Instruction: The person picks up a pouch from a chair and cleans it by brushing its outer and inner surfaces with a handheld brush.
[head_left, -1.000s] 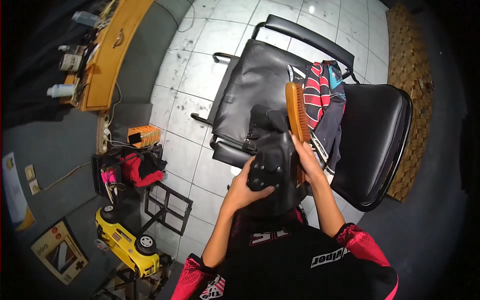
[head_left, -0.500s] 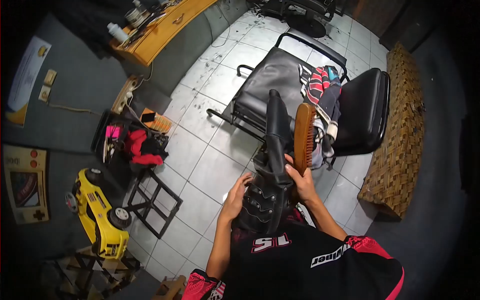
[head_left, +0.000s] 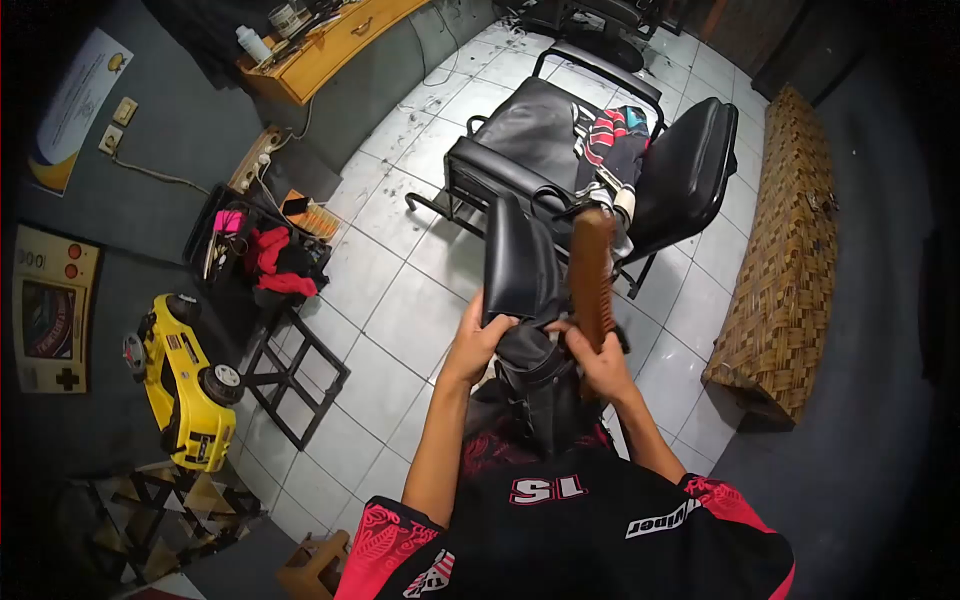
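A black leather pouch (head_left: 523,265), seemingly a tool bag with an upright flap, is held in front of my torso. My left hand (head_left: 470,345) is closed on its left side, with the thumb on the front. In my right hand (head_left: 600,368) is a wooden brush (head_left: 590,262), upright and slightly blurred, its bristles facing right. The right fingertips also reach the pouch's right edge; whether they grip it I cannot tell. Just beyond stands a black padded chair (head_left: 540,125) with patterned cloth (head_left: 612,140) on it.
A woven panel (head_left: 775,260) leans at the right. To the left are a yellow toy car (head_left: 185,385), a black metal frame (head_left: 295,380) and a bin of items (head_left: 235,245). A wooden counter (head_left: 340,45) holds bottles at the upper left.
My left hand has gone from beside the pouch to gripping it. The pouch has turned, so its front slots no longer show. The brush has shifted slightly left, and the view has moved.
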